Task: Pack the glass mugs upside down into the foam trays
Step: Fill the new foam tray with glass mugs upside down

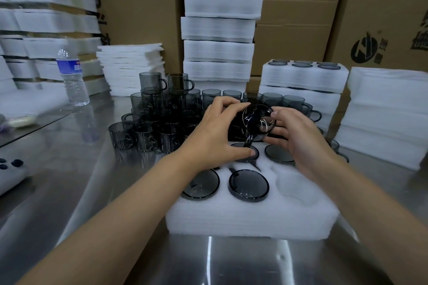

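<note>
Both the left hand (215,132) and right hand (298,136) are gripping a tilted glass mug (259,120), handle down, with the foam tray (243,222) showing its empty pocket (294,188) lying near-right, nearest the right hand.

Bench (76,187) open in front and left of foam tray (250,220). Behind tray: loose mugs (159,122) packed tight, some stacked. Right: foam stack (384,122) near. Near-right pocket (294,184) free; upturned mugs (249,185) fill neighbours. Left hand (215,136), right hand (298,141), held mug (259,120) block back row.
</note>
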{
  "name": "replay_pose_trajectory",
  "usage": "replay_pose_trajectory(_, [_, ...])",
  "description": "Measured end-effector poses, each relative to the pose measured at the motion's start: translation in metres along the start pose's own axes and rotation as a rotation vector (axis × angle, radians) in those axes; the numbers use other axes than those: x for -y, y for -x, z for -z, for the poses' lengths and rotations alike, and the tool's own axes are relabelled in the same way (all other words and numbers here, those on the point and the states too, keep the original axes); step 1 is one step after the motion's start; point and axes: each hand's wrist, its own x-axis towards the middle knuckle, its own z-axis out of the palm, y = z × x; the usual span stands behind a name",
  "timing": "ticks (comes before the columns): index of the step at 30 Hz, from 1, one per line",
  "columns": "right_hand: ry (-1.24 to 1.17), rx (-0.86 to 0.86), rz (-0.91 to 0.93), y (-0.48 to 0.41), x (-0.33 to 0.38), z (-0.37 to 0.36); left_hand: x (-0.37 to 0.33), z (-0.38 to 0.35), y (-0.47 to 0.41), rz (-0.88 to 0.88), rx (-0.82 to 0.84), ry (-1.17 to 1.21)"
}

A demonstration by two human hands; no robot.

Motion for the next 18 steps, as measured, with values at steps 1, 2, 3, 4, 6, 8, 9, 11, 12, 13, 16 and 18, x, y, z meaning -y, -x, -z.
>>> replay_pose_trajectory(1, [0.003, 0.002, -0.001, -0.0001, -0.0001, -0.0003, 0.0002, 0.0000, 0.0001, 0.000, 0.000, 0.003])
replay_pose_trajectory(2, [0.005, 0.004, -0.003, -0.0002, 0.0000, -0.0005, 0.0002, 0.0000, 0.0001, 0.000, -0.001, 0.004])
replay_pose_trajectory(3, [0.005, 0.005, -0.005, -0.0004, 0.0001, -0.0007, 0.0003, 0.0000, 0.0002, 0.000, -0.002, 0.004])
replay_pose_trajectory(4, [0.004, 0.006, -0.006, -0.0004, 0.0000, -0.0007, 0.0004, -0.0002, 0.0002, 0.001, -0.002, 0.004])
replay_pose_trajectory(6, [0.006, 0.008, -0.008, -0.0003, -0.0001, -0.0003, 0.0004, -0.0003, 0.0003, 0.001, -0.002, 0.005])
replay_pose_trajectory(8, [0.011, 0.010, -0.009, -0.0003, -0.0001, 0.0000, 0.0001, -0.0003, 0.0002, 0.001, -0.002, 0.005])
replay_pose_trajectory(9, [0.012, 0.010, -0.010, -0.0004, -0.0001, -0.0001, 0.0000, -0.0002, 0.0002, 0.001, -0.001, 0.004])
replay_pose_trajectory(11, [0.013, 0.008, -0.014, -0.0006, 0.0002, -0.0007, -0.0003, 0.0003, 0.0003, 0.004, 0.001, 0.004])
replay_pose_trajectory(12, [0.015, 0.007, -0.016, -0.0007, 0.0005, -0.0010, -0.0005, 0.0005, 0.0004, 0.007, 0.003, 0.006])
replay_pose_trajectory(13, [0.017, 0.006, -0.018, -0.0008, 0.0006, -0.0012, -0.0007, 0.0008, 0.0005, 0.009, 0.005, 0.008])
replay_pose_trajectory(16, [0.024, 0.006, -0.018, -0.0002, 0.0008, -0.0013, -0.0016, 0.0009, 0.0002, 0.015, 0.013, 0.017])
replay_pose_trajectory(18, [0.026, 0.005, -0.017, 0.0002, 0.0011, -0.0013, -0.0023, 0.0010, 0.0001, 0.017, 0.016, 0.021])
